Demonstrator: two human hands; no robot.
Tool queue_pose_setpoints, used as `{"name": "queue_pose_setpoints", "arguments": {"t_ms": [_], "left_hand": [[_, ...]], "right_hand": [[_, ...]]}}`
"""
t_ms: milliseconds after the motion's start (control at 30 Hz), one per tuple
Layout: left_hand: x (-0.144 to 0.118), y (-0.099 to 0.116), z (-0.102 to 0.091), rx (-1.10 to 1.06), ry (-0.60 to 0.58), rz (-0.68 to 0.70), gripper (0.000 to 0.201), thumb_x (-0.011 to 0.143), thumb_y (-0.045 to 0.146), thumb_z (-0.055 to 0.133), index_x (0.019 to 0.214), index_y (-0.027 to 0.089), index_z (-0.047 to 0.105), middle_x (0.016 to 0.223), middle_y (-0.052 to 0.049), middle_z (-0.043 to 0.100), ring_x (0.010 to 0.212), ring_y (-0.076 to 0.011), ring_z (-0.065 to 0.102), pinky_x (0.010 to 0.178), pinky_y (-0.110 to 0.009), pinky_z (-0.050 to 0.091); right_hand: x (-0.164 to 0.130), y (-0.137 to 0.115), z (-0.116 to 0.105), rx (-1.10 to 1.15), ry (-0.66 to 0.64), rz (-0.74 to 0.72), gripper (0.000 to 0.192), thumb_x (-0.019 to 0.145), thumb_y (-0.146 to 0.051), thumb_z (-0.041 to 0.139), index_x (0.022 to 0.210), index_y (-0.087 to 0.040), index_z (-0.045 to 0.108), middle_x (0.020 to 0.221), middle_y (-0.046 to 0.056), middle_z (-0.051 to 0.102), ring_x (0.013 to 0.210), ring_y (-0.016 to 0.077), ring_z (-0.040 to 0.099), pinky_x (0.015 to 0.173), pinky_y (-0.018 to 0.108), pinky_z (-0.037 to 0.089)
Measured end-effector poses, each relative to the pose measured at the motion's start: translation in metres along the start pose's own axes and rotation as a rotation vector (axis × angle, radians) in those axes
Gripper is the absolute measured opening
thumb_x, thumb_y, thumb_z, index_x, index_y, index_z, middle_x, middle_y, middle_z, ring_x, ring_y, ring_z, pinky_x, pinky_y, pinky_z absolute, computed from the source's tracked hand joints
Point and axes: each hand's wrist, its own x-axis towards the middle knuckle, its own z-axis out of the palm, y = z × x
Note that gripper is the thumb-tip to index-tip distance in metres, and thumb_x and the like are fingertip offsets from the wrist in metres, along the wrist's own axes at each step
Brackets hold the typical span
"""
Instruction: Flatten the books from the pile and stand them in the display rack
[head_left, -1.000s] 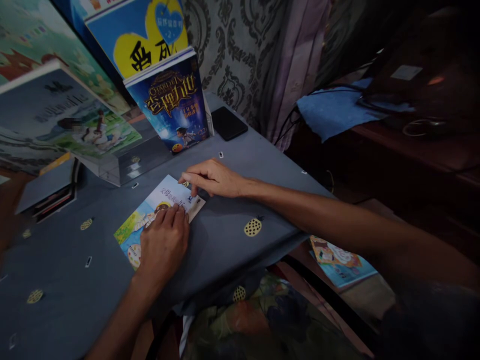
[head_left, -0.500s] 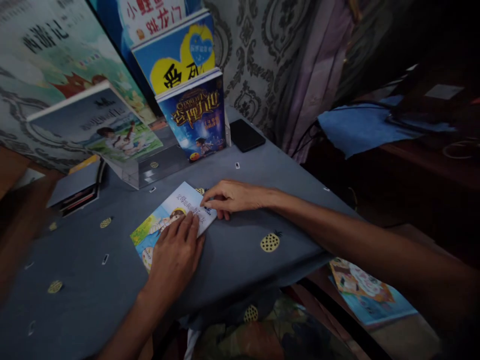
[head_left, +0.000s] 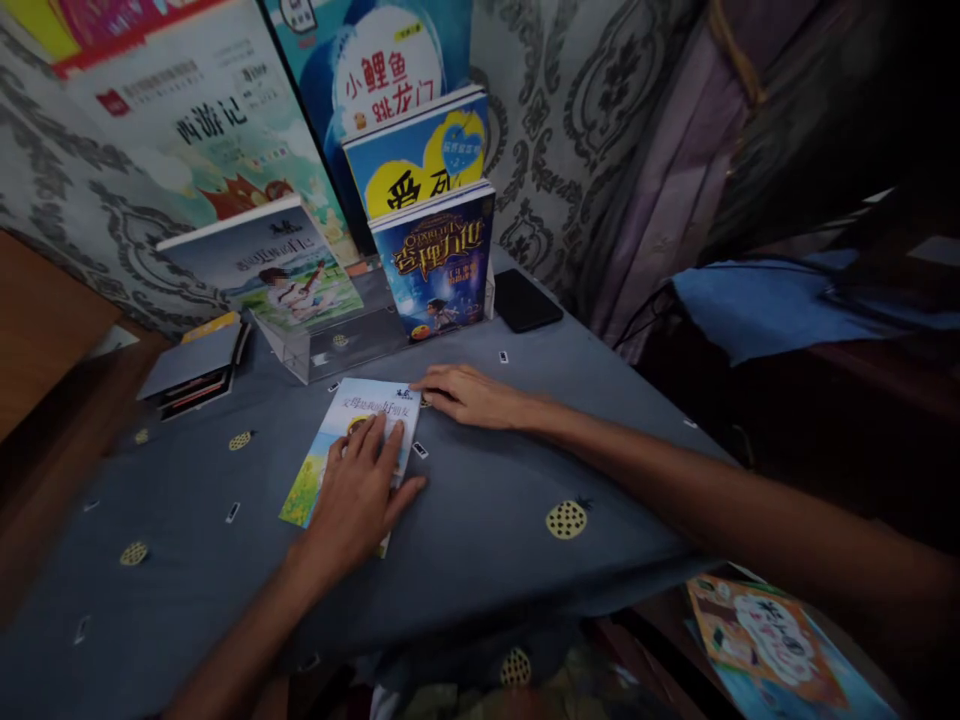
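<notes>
A thin picture book with a light blue cover lies on the grey tablecloth. Flat across its lower cover rests my left hand, fingers spread and thumb out to the right, hiding part of the picture. My right hand is at the book's top right corner, its curled fingers and thumb closed at that edge. Behind the book, a clear acrylic stand holds a grey-green picture book and a dark blue book.
Taller books, including a blue-and-yellow book and a large pale book, stand against the patterned wall. A black phone lies right of the stand. Stacked dark books lie to its left. An orange-and-blue book sits below the table's right edge.
The picture book has turned counterclockwise, so its top edge now runs nearly level. Both hands stay on it, the right at the top right corner. The view has shifted, showing more books.
</notes>
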Motion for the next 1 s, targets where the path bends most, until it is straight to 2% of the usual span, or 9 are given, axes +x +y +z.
{"name": "queue_pose_setpoints", "arguments": {"t_ms": [167,267,367,467,633,733,867,1000], "left_hand": [[-0.008,-0.007,0.000,-0.040,-0.022,0.026,0.058,0.101,0.050,0.045,0.146,0.013,0.048,0.155,-0.020,0.045,0.145,-0.0346,0.041,0.110,-0.056,0.041],[-0.023,-0.018,-0.010,-0.112,-0.093,0.094,0.060,0.099,0.051,0.050,0.150,0.019,0.045,0.158,-0.016,0.042,0.148,-0.0311,0.037,0.116,-0.053,0.036],[-0.042,-0.035,-0.023,-0.197,-0.215,0.211,0.077,0.091,0.060,0.059,0.155,0.025,0.035,0.161,-0.012,0.038,0.150,-0.0293,0.033,0.120,-0.051,0.032],[-0.057,-0.047,-0.030,-0.230,-0.245,0.251,0.076,0.092,0.056,0.060,0.157,0.028,0.032,0.160,-0.009,0.039,0.149,-0.0273,0.036,0.120,-0.048,0.033],[-0.061,-0.048,-0.023,-0.175,-0.113,0.251,0.053,0.102,0.046,0.047,0.151,0.026,0.043,0.153,-0.009,0.051,0.142,-0.0244,0.047,0.112,-0.044,0.042],[-0.055,-0.042,-0.017,-0.102,-0.006,0.271,0.049,0.103,0.048,0.041,0.143,0.021,0.052,0.145,-0.010,0.059,0.135,-0.0257,0.054,0.106,-0.045,0.046],[-0.049,-0.032,-0.013,-0.033,0.087,0.271,0.044,0.104,0.044,0.041,0.132,0.018,0.061,0.136,-0.011,0.066,0.127,-0.0284,0.061,0.099,-0.046,0.050],[-0.050,-0.026,-0.011,-0.080,0.151,0.258,0.036,0.103,0.040,0.047,0.127,0.019,0.064,0.130,-0.009,0.070,0.125,-0.0279,0.063,0.099,-0.045,0.052]], "right_hand": [[-0.008,-0.010,0.001,-0.241,-0.042,0.001,0.031,0.102,-0.017,0.041,0.117,-0.008,0.066,0.106,0.015,0.061,0.096,0.0237,0.054,0.087,0.038,0.044],[-0.013,-0.016,0.004,-0.319,-0.029,0.050,0.030,0.102,-0.018,0.041,0.118,-0.010,0.064,0.109,0.015,0.059,0.095,0.0244,0.051,0.086,0.038,0.040],[-0.014,-0.017,0.009,-0.361,-0.012,0.066,0.030,0.104,-0.022,0.040,0.117,-0.010,0.064,0.110,0.015,0.059,0.097,0.0256,0.049,0.086,0.039,0.037],[-0.013,-0.016,0.015,-0.400,0.011,0.059,0.032,0.105,-0.026,0.038,0.118,-0.012,0.063,0.112,0.015,0.059,0.099,0.0267,0.048,0.087,0.040,0.036],[-0.005,-0.015,0.018,-0.442,0.021,0.050,0.037,0.106,-0.032,0.036,0.123,-0.011,0.061,0.116,0.017,0.058,0.104,0.0286,0.047,0.086,0.040,0.035],[0.008,-0.013,0.020,-0.467,0.008,0.047,0.038,0.105,-0.031,0.037,0.128,-0.010,0.058,0.120,0.018,0.057,0.107,0.0297,0.046,0.086,0.040,0.035],[0.025,-0.007,0.025,-0.459,0.015,0.070,0.039,0.105,-0.033,0.040,0.133,-0.011,0.057,0.125,0.019,0.056,0.110,0.0302,0.046,0.089,0.041,0.034],[0.020,-0.003,0.031,-0.414,0.077,0.018,0.041,0.106,-0.036,0.035,0.136,-0.016,0.056,0.126,0.016,0.056,0.112,0.0297,0.047,0.091,0.043,0.036]]}}
